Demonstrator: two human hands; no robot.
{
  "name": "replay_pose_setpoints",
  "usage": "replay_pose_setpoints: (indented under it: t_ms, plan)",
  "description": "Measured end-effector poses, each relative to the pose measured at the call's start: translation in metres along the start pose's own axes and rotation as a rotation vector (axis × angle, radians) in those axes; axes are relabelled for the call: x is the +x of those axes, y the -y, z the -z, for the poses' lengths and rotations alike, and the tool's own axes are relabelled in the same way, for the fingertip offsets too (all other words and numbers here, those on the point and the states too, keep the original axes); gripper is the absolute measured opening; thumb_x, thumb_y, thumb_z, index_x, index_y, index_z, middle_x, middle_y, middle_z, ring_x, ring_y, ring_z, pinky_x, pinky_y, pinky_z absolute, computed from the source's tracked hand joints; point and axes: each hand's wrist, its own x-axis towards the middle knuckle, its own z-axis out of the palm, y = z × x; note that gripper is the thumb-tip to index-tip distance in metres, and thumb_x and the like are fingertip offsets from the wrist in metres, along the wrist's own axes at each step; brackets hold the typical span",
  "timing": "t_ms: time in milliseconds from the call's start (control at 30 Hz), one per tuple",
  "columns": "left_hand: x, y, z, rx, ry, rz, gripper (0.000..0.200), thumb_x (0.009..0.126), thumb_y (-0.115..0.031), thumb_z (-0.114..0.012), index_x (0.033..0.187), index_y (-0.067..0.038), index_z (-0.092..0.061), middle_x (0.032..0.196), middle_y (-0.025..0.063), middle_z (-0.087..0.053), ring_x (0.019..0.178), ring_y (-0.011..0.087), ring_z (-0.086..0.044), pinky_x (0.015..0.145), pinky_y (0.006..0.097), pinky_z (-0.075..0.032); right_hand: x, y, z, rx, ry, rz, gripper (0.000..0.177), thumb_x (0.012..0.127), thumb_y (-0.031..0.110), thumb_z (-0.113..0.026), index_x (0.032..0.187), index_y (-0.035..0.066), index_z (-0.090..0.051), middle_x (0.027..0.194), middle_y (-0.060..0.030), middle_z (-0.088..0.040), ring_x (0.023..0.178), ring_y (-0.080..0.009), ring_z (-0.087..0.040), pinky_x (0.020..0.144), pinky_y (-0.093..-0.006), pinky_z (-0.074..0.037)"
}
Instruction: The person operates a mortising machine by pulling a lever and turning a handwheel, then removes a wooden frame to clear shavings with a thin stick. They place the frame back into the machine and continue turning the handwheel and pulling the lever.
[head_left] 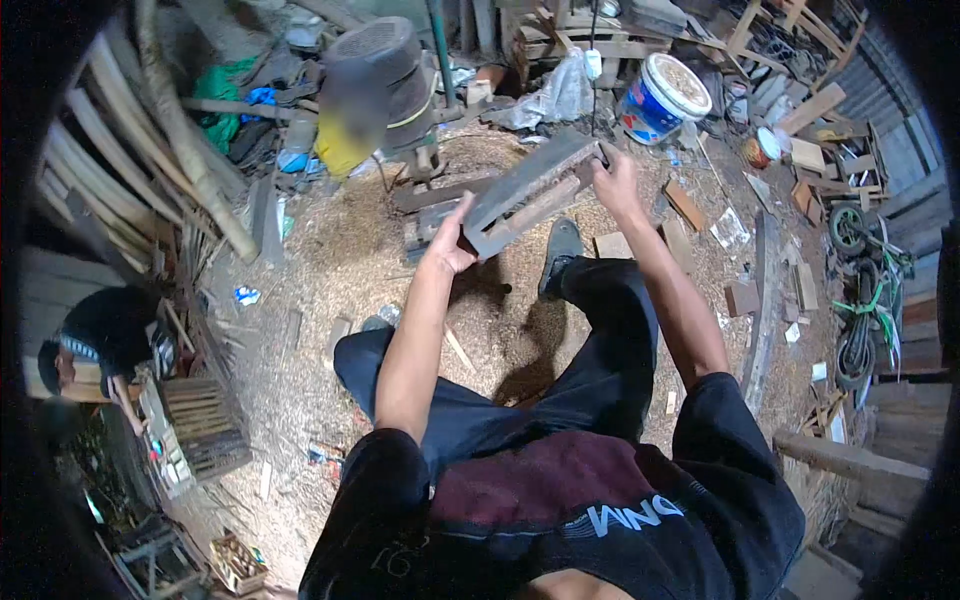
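A long, dark grey wooden piece (530, 172) with long slots along its near side is held up in front of me, tilted upward to the right. My left hand (455, 242) grips its lower left end, with the thumb along the end and the fingers partly hidden underneath. At the upper right end, my right hand (614, 182) is closed round the corner. Below and behind the piece, dark timber (425, 222) lies low over the sawdust, partly covered by it.
Wood shavings cover the floor (340, 240). Behind stand a dark cylindrical machine (372, 55) and a white-and-blue bucket (660, 105). Poles (190, 130) lean at left, where another person (105, 325) bends over slatted wood. A long plank (768, 290) and a small bicycle (865, 300) are at right.
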Motion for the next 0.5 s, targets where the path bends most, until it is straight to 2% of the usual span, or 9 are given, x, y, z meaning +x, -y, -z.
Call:
replay_pose_setpoints:
  t_ms: [67,100,167,200,233,300,333,433,500]
  plan:
    - [-0.033,0.001,-0.002,-0.018,-0.038,-0.173,0.06,0.086,-0.041,-0.069,0.132,-0.007,-0.05,0.125,0.0129,-0.059,0.111,0.0297,-0.059,0.095,0.0492,-0.049,-0.014,0.028,-0.007,0.349,0.076,0.122,0.05,0.083,0.009,-0.058,0.131,-0.002,-0.052,0.123,-0.0173,-0.062,0.111,-0.0238,-0.06,0.096,-0.0352,-0.044]
    - [-0.057,-0.004,-0.007,-0.022,-0.101,-0.267,0.058,0.085,-0.037,-0.069,0.13,-0.005,-0.05,0.122,0.0125,-0.06,0.111,0.0292,-0.06,0.095,0.0485,-0.049,-0.022,0.042,0.005,0.479,0.264,0.135,0.064,0.088,0.02,-0.061,0.145,0.003,-0.036,0.142,-0.0119,-0.045,0.128,-0.0212,-0.045,0.105,-0.0312,-0.035]
    - [-0.101,-0.018,-0.012,-0.022,-0.14,-0.389,0.053,0.084,-0.03,-0.071,0.126,-0.004,-0.052,0.117,0.0133,-0.062,0.107,0.0276,-0.061,0.093,0.0456,-0.051,-0.033,0.032,-0.001,0.943,0.421,-0.016,0.067,0.091,0.025,-0.055,0.148,0.002,-0.027,0.145,-0.0118,-0.043,0.133,-0.0237,-0.041,0.107,-0.0318,-0.032]
    - [-0.111,-0.019,-0.001,0.163,-0.187,-0.67,0.055,0.083,-0.023,-0.072,0.129,-0.003,-0.047,0.12,0.0153,-0.06,0.105,0.0271,-0.061,0.09,0.0435,-0.053,-0.029,0.028,-0.008,1.169,0.504,-0.088,0.068,0.093,0.027,-0.052,0.149,0.002,-0.023,0.146,-0.0118,-0.042,0.135,-0.0249,-0.039,0.109,-0.0322,-0.031]
    - [-0.123,-0.024,0.002,0.207,-0.115,-0.845,0.063,0.081,-0.015,-0.074,0.133,-0.002,-0.041,0.124,0.0161,-0.056,0.107,0.0263,-0.059,0.09,0.0406,-0.052,-0.028,0.041,-0.016,1.218,0.51,-0.248,0.078,0.095,0.044,-0.051,0.152,0.002,-0.016,0.148,-0.0146,-0.039,0.137,-0.0272,-0.035,0.111,-0.0361,-0.027]
    - [-0.143,-0.035,0.002,0.447,-0.292,-1.124,0.081,0.075,-0.008,-0.078,0.141,-0.001,-0.032,0.128,0.0156,-0.052,0.115,0.0245,-0.054,0.097,0.0375,-0.046,-0.026,0.067,-0.029,0.893,0.474,-0.338,0.083,0.094,0.052,-0.051,0.15,0.0,-0.02,0.149,-0.0154,-0.038,0.137,-0.0273,-0.034,0.112,-0.0374,-0.025]
    - [-0.167,-0.038,-0.016,0.472,-0.242,-1.107,0.087,0.073,-0.009,-0.079,0.143,-0.002,-0.029,0.13,0.016,-0.05,0.117,0.0255,-0.052,0.1,0.0379,-0.043,-0.034,0.082,-0.034,0.73,0.452,-0.386,0.086,0.093,0.057,-0.05,0.15,-0.001,-0.021,0.149,-0.0158,-0.038,0.137,-0.0273,-0.034,0.113,-0.0381,-0.024]
    - [-0.198,-0.057,-0.018,0.804,-0.159,-1.292,0.092,0.066,-0.009,-0.082,0.144,-0.006,-0.033,0.137,0.0118,-0.046,0.126,0.0258,-0.045,0.108,0.0374,-0.033,-0.043,0.128,-0.048,0.668,0.228,-0.092,0.085,0.09,0.064,-0.052,0.139,-0.006,-0.042,0.14,-0.0156,-0.047,0.13,-0.0256,-0.04,0.109,-0.0354,-0.029]
    - [-0.206,-0.064,-0.017,0.846,-0.072,-1.333,0.09,0.066,-0.009,-0.083,0.141,-0.011,-0.035,0.132,0.0136,-0.049,0.122,0.0264,-0.048,0.105,0.0392,-0.039,-0.06,0.154,-0.048,0.647,0.014,-0.053,0.078,0.086,0.065,-0.057,0.124,-0.004,-0.057,0.119,-0.0118,-0.061,0.112,-0.0201,-0.051,0.098,-0.0316,-0.037]
